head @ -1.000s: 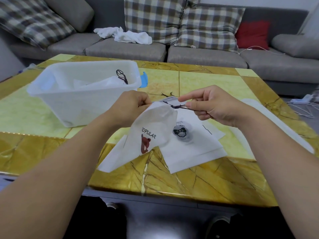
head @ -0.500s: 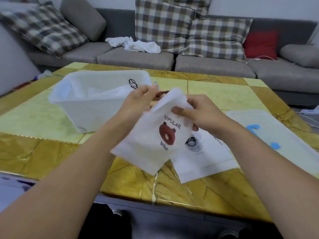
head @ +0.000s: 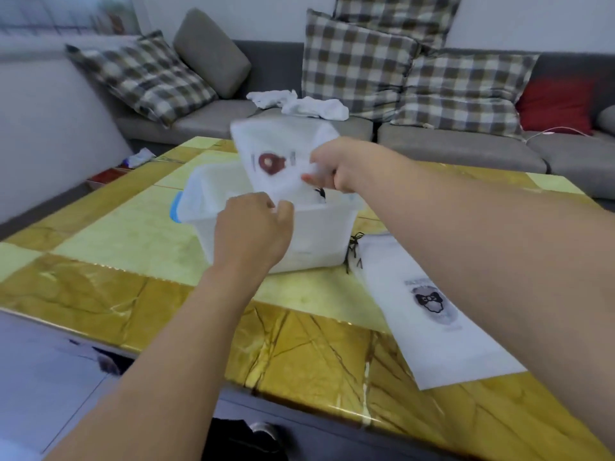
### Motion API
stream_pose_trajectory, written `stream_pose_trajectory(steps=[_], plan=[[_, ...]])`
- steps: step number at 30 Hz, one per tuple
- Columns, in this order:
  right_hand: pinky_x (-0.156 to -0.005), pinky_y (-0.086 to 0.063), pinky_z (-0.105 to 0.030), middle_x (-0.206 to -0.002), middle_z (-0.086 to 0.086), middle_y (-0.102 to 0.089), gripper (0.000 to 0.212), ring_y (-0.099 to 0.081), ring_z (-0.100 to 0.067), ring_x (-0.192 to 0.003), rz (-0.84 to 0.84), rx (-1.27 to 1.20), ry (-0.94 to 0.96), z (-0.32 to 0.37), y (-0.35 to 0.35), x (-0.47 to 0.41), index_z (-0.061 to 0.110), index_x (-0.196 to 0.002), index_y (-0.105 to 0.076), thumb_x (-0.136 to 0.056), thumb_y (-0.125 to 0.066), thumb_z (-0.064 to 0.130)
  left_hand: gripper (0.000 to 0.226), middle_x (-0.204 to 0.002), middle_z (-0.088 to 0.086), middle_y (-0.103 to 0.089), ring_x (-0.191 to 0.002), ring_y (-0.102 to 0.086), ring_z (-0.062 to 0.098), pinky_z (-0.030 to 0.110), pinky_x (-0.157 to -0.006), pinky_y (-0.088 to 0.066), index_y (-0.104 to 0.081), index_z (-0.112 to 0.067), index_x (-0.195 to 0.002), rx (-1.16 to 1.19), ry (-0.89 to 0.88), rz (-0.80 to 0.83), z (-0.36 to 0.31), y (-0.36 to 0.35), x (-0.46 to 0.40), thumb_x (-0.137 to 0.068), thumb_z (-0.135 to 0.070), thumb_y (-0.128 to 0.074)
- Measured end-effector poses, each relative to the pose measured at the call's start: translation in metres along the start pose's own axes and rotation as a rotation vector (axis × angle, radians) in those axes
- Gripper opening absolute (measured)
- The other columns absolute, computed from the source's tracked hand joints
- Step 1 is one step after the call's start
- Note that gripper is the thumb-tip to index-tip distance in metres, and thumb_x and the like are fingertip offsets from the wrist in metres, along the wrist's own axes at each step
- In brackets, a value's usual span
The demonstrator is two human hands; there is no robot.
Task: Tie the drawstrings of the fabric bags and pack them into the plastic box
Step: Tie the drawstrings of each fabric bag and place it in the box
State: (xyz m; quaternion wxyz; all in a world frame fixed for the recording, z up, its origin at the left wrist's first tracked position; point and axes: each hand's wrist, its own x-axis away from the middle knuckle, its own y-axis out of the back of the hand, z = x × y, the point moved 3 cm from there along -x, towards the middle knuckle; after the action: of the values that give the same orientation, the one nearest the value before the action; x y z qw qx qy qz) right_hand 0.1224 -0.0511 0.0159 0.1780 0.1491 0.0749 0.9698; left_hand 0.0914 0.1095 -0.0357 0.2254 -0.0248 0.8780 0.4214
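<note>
far left i see the grey sofa [head: 213, 123] with a plaid cushion [head: 146, 78] leaning on its corner, and the yellow marble table [head: 109, 234] in front of it. on the table stands the translucent plastic box [head: 312, 234], with a blue bit showing at its left rim. my left hand [head: 251, 231] is at the box's near rim, fingers curled; thumb and fingers look pinched on the lower edge of the white fabric bag with the brown bear [head: 276, 158], though blur keeps me from being sure of the contact. that bag hangs tilted above the open box, its lower part dipping inside, the rest above the far rim. inside the box i make out pale fabric and a dark knotted drawstring [head: 321, 194] near the right wall.

my right hand [head: 336, 168] grips the bear bag's right edge, fingers closed around the cloth, thumb tip showing below. behind it a white cloth [head: 299, 103] lies crumpled on the sofa seat, with more plaid cushions [head: 359, 64] stacked against the back. right of the box, a second white bag with a black-and-grey print [head: 429, 301] lies flat on the table, its dark cord [head: 352, 251] bunched just beside the box's corner. far right, a red cushion [head: 555, 104] sits on the sofa.
</note>
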Motion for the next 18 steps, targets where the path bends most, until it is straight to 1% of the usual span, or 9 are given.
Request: stream_pose_trajectory(steps=[2,3,4,6,8,11,13,15,18], plan=[[-0.076,-0.06,-0.025,-0.106,-0.013,-0.061,0.012,-0.069,-0.015,-0.067,0.025,0.497,-0.056,-0.006,-0.009,-0.011,0.005,-0.094,-0.053,-0.095,-0.064,0.008,0.033,-0.072,0.005,-0.059,-0.074,-0.051,0.03,0.034,-0.065,-0.037,-0.059,-0.011,-0.071,-0.01,-0.051,0.005,-0.004,-0.003,0.002,-0.088,-0.038,-0.052],[-0.084,-0.06,-0.031,-0.096,-0.011,-0.063,0.027,-0.067,-0.021,-0.075,-0.028,0.831,-0.073,-0.008,-0.006,-0.014,0.005,-0.095,-0.055,-0.089,-0.075,0.022,0.031,-0.075,0.004,-0.062,-0.078,-0.054,0.029,0.033,-0.067,-0.039,-0.063,-0.011,-0.076,-0.013,-0.081,0.013,-0.007,-0.006,0.003,-0.087,-0.038,-0.053],[-0.081,-0.06,-0.035,-0.086,-0.008,-0.062,0.041,-0.067,-0.023,-0.076,-0.122,1.141,-0.037,-0.006,-0.002,-0.018,0.007,-0.09,-0.055,-0.08,-0.082,0.036,0.031,-0.079,0.003,-0.064,-0.083,-0.056,0.029,0.032,-0.069,-0.039,-0.067,-0.011,-0.082,-0.01,-0.102,0.017,-0.009,-0.008,0.003,-0.087,-0.038,-0.053],[-0.071,-0.055,-0.033,-0.08,0.0,-0.059,0.053,-0.065,-0.024,-0.079,-0.275,1.426,0.238,0.005,-0.007,-0.017,0.013,-0.081,-0.055,-0.068,-0.086,0.053,0.033,-0.092,0.003,-0.068,-0.092,-0.057,0.027,0.03,-0.071,-0.036,-0.07,-0.011,-0.093,-0.006,-0.112,0.024,-0.009,-0.011,0.002,-0.088,-0.038,-0.053],[-0.078,-0.055,-0.039,-0.095,0.001,-0.064,0.05,-0.064,-0.026,-0.096,-0.11,1.433,0.427,0.004,-0.017,-0.022,0.016,-0.092,-0.065,-0.072,-0.08,0.059,0.035,-0.091,0.001,-0.067,-0.086,-0.053,0.024,0.03,-0.07,-0.036,-0.07,-0.012,-0.095,0.005,-0.105,0.018,-0.007,-0.013,0.0,-0.087,-0.042,-0.054],[-0.115,-0.035,-0.042,-0.148,0.007,-0.048,0.056,-0.042,-0.022,-0.14,0.349,1.174,0.072,-0.024,-0.02,-0.024,0.024,-0.135,-0.057,-0.094,-0.051,0.062,0.038,-0.082,0.001,-0.065,-0.077,-0.054,0.023,0.031,-0.065,-0.038,-0.07,-0.015,-0.092,0.013,-0.094,0.0,-0.008,-0.015,0.002,-0.084,-0.048,-0.053],[-0.12,-0.024,-0.039,-0.156,0.014,-0.037,0.049,-0.028,-0.013,-0.148,0.471,0.839,0.012,-0.03,-0.018,-0.022,0.03,-0.143,-0.052,-0.101,-0.045,0.054,0.04,-0.088,0.004,-0.067,-0.077,-0.052,0.024,0.032,-0.067,-0.038,-0.07,-0.015,-0.098,-0.013,-0.075,0.004,-0.009,-0.014,0.001,-0.084,-0.048,-0.052],[-0.1,-0.044,-0.035,-0.139,0.01,-0.056,0.034,-0.049,-0.012,-0.129,0.266,0.655,0.214,-0.015,0.004,-0.019,0.031,-0.125,-0.067,-0.096,-0.057,0.045,0.039,-0.094,0.005,-0.067,-0.081,-0.055,0.027,0.033,-0.068,-0.04,-0.068,-0.013,-0.096,-0.052,-0.04,0.006,-0.009,-0.014,-0.001,-0.085,-0.047,-0.05],[-0.066,-0.054,-0.034,-0.077,0.001,-0.071,0.014,-0.061,-0.008,-0.069,-0.289,0.503,0.693,0.006,0.067,0.01,0.014,-0.088,-0.076,-0.084,-0.065,0.02,0.031,-0.108,0.001,-0.061,-0.089,-0.054,0.023,0.032,-0.074,-0.038,-0.064,-0.016,-0.106,0.006,-0.092,-0.045,-0.019,-0.012,0.0,-0.088,-0.039,-0.055]])
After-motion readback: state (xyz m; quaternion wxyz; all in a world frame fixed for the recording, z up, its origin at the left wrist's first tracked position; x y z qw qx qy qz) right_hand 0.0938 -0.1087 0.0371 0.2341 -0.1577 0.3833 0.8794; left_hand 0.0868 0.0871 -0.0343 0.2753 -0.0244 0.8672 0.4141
